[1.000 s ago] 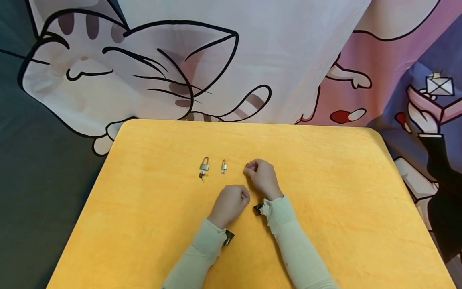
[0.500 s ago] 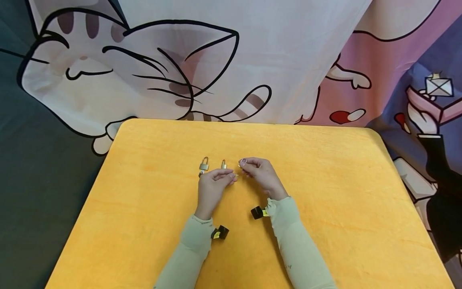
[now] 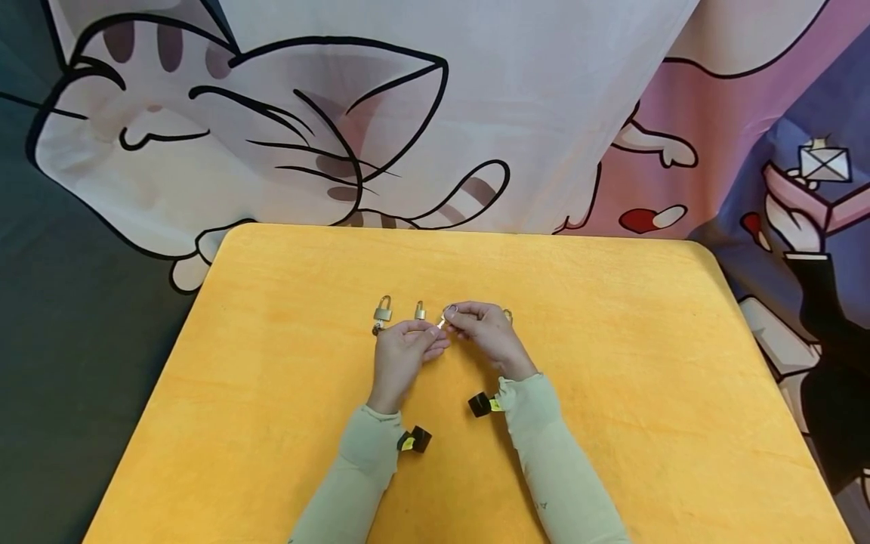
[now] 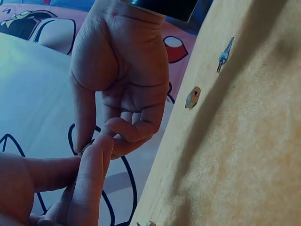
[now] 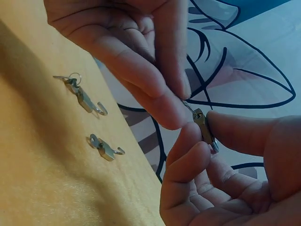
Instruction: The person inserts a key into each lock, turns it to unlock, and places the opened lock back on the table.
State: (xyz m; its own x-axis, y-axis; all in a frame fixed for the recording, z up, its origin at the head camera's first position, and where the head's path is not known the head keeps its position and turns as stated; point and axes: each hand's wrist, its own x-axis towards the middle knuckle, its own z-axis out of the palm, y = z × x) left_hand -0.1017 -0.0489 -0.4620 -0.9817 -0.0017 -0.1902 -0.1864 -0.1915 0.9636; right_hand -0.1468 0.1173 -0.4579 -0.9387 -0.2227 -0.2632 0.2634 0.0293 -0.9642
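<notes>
Left hand (image 3: 401,361) pinching a small key (image 5: 189,108), right hand (image 3: 491,337) pinching a brass padlock (image 5: 203,129), and they've met! Half a second ago key and lock stood apart in the air; now the key is right at the keyhole, which looks like the fitting step itself, though how deep it sits can't be told. Out on the yellow table (image 3: 612,340), a larger padlock (image 3: 384,313) and a smaller padlock (image 3: 420,312) lie beyond the left hand. The right wrist view catches keys at both. And the left wrist view finds another padlock (image 4: 193,97) and a set of keys (image 4: 224,56) past the right hand, where the head view gives just a curved metal sliver (image 3: 507,314).
</notes>
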